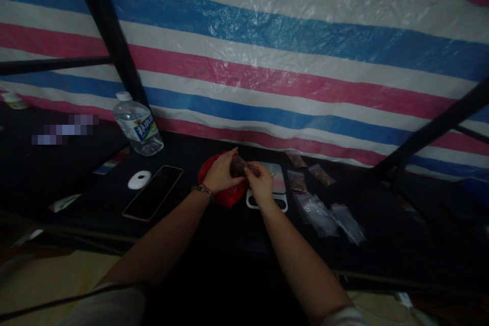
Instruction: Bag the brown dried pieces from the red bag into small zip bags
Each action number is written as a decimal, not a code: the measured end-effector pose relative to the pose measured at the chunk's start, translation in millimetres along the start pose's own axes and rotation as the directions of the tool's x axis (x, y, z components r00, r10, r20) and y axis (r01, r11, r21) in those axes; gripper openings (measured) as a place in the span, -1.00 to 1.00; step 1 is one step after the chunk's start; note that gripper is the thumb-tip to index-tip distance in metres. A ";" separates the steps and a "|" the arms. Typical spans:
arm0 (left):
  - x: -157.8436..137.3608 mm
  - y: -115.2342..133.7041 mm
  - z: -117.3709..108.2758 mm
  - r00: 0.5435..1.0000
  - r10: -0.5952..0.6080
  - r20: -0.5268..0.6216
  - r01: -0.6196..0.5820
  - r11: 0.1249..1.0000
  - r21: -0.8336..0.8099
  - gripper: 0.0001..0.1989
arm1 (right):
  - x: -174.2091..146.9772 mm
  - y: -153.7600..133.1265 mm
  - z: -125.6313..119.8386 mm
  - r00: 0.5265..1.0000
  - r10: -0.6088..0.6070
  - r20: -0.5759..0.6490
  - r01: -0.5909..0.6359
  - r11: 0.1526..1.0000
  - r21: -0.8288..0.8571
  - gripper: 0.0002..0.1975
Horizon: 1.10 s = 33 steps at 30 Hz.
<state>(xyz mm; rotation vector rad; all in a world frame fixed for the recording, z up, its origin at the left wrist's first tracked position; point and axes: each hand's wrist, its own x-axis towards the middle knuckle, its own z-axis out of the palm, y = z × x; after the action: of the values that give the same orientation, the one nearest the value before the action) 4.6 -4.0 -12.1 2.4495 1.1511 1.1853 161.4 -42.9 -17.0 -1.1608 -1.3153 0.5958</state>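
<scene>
Our left hand (220,172) and right hand (262,183) together, fingers pinched on a small dark pouch (237,165), its contents too dim for us.

Dim, underexposed lower half; black table (214,234) nearly featureless. Brighter on striped tarp (290,41), with soft glare on plastic wrinkles. Strong wide-angle bowing at edges; poles curved. Slight softness throughout. Pixelated patch at left. No hard shadows discernible.
</scene>
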 end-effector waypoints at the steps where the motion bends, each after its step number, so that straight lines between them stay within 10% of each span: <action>1: 0.2 0.2 3.1 1.000 -0.012 -0.019 0.012 1.000 0.013 -0.05 | -0.4 -0.9 0.1 1.000 -0.006 0.003 0.006 1.000 0.011 -0.83; 33: 3.0 -6.5 1.8 0.999 -0.038 -0.017 0.040 0.980 0.192 -0.17 | -2.0 -8.9 -2.5 0.995 -0.096 -0.006 0.094 0.986 -0.140 -0.80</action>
<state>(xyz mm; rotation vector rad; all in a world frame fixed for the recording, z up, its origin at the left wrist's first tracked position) 3.4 2.8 -14.6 2.5472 1.3707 1.1287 161.0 -48.7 -9.5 -1.2059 -1.4110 0.4318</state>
